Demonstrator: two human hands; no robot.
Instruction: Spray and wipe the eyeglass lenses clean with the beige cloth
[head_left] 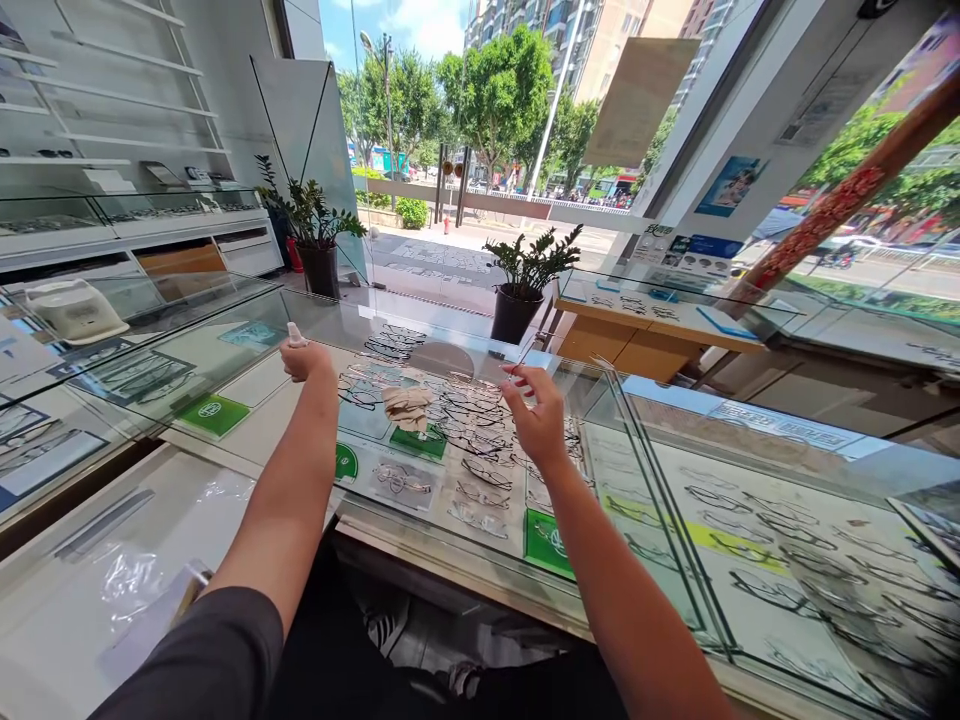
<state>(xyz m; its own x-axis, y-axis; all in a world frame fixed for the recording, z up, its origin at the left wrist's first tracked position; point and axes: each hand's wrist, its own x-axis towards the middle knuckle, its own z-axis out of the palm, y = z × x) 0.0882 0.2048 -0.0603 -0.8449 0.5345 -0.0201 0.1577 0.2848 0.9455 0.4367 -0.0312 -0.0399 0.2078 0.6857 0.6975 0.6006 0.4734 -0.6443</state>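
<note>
My left hand [304, 358] is closed around a small white spray bottle [295, 334], held out over the glass counter top [247, 330]. My right hand [536, 415] hovers above the glass with its fingers spread and nothing in it. A crumpled beige cloth [407, 406] lies on the glass between my hands. Under the glass, several pairs of glasses [480, 470] lie in rows on white trays with green signs [215, 413].
Two potted plants [525, 285] [315, 235] stand at the counter's far edge. More glass display cases run to the right [787, 520] and left [67, 400]. A white device [71, 308] sits at the left. Wall shelves [112, 100] are behind it. Windows face a street.
</note>
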